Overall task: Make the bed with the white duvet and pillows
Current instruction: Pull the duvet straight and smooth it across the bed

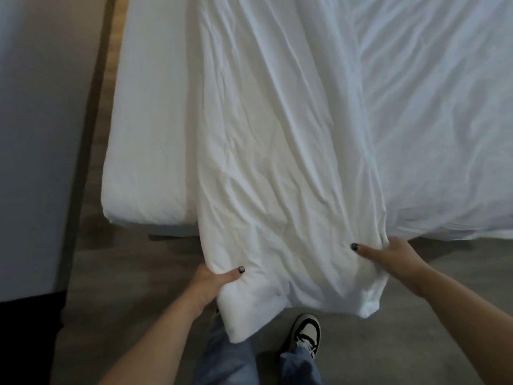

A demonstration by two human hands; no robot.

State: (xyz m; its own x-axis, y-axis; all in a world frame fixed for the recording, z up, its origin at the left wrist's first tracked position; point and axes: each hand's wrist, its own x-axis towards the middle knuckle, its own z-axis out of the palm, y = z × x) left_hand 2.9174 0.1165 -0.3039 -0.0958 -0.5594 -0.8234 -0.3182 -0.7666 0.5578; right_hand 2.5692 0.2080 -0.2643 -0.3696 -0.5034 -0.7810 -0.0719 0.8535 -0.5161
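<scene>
The white duvet [277, 151] lies crumpled over the bed and hangs past its foot edge toward me. My left hand [213, 282] grips the duvet's lower left edge, thumb on top and fingers hidden under the fabric. My right hand [388, 254] grips a bunched fold at the lower right, thumb laid across the cloth. The bare white mattress [150, 129] shows on the left where the duvet does not reach. No pillows are in view.
A pale wall [36, 134] stands at the left, with a narrow strip of wooden floor [91, 168] between it and the bed. Grey floor [138, 287] lies under me. My jeans and a black-and-white shoe [306, 333] are below the duvet's hanging end.
</scene>
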